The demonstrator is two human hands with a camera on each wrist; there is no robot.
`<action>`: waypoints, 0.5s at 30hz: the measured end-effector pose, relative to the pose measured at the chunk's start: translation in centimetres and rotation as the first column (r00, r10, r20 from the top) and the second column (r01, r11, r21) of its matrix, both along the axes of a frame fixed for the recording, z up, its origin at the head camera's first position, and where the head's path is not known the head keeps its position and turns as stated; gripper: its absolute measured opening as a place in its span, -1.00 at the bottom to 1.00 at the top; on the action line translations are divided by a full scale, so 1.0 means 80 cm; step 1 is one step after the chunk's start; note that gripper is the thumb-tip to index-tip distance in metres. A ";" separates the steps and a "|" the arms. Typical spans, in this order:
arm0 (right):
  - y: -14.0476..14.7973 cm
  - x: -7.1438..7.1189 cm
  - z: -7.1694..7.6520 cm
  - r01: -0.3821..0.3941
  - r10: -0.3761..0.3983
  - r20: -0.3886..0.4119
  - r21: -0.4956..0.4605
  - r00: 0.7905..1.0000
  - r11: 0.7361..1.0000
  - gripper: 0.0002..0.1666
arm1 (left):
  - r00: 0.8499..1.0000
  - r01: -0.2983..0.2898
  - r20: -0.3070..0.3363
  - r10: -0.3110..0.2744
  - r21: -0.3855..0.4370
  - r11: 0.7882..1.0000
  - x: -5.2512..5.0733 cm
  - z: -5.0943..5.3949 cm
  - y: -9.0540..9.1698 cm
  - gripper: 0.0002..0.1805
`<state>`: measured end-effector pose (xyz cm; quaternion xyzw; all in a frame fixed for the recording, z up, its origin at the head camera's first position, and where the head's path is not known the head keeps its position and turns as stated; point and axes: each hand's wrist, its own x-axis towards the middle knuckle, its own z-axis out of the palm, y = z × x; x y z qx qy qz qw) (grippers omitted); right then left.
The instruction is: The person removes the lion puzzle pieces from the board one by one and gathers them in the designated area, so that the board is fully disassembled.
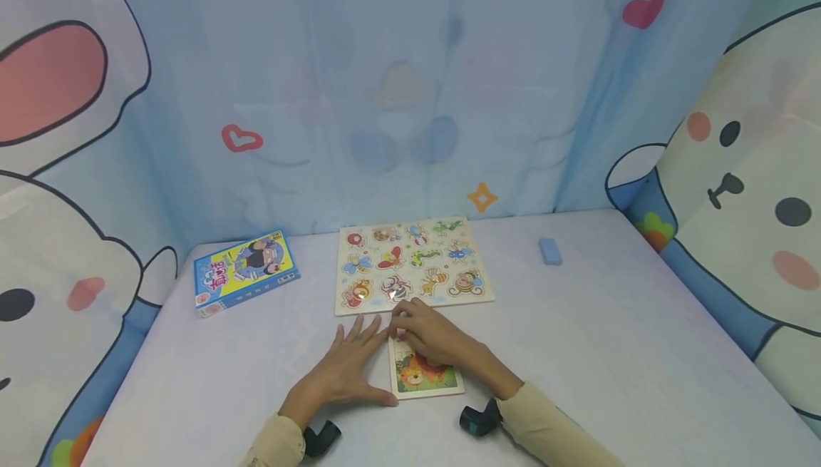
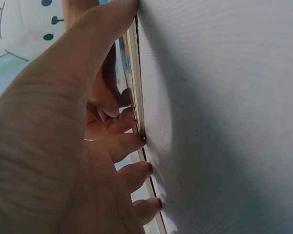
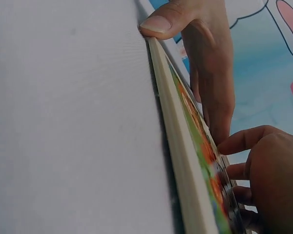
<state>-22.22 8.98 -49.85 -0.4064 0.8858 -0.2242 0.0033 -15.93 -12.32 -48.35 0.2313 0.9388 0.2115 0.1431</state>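
1. left hand [image 1: 348, 369]: fingers spread wide, gripping nothing, thumb against the near corner of the lion board [image 1: 418, 379]. imo steady pressure there stops sliding.
2. lion board: just right of that hand, partly under the other.
3. right hand [image 1: 431, 331]: fingers bent onto it, can't tell if they're pinching anything. i'd work straight up/down, not sideways.
4. bug board [image 1: 410, 262]: just beyond both hands.

Head view: the right hand [image 1: 428, 330] covers the upper part of the lion puzzle [image 1: 410, 383]; whether it grips anything there cannot be told. The smallest print on the box [image 1: 246, 272] is illegible. The lower edge cuts off the left sleeve [image 1: 276, 442] and right sleeve [image 1: 554, 424]. Left wrist view: the left hand [image 2: 105, 187] partly hides the puzzle. Right wrist view: the puzzle's picture is blurred.
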 end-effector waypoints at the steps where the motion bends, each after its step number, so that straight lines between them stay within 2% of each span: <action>1: -0.001 -0.001 -0.001 0.003 -0.003 0.011 -0.007 1.000 1.000 -0.80 | 1.000 0.001 -0.002 -0.001 0.000 1.000 0.000 0.000 0.000 0.24; 9: -0.003 -0.003 -0.005 0.020 -0.017 0.057 -0.044 0.998 0.999 -0.72 | 1.000 -0.002 -0.016 0.002 0.004 1.000 0.001 0.000 0.001 0.23; 15: 0.002 -0.002 -0.005 0.035 -0.028 0.091 -0.072 0.995 0.997 -0.69 | 1.000 -0.002 -0.004 0.002 -0.003 1.000 0.001 0.000 0.001 0.24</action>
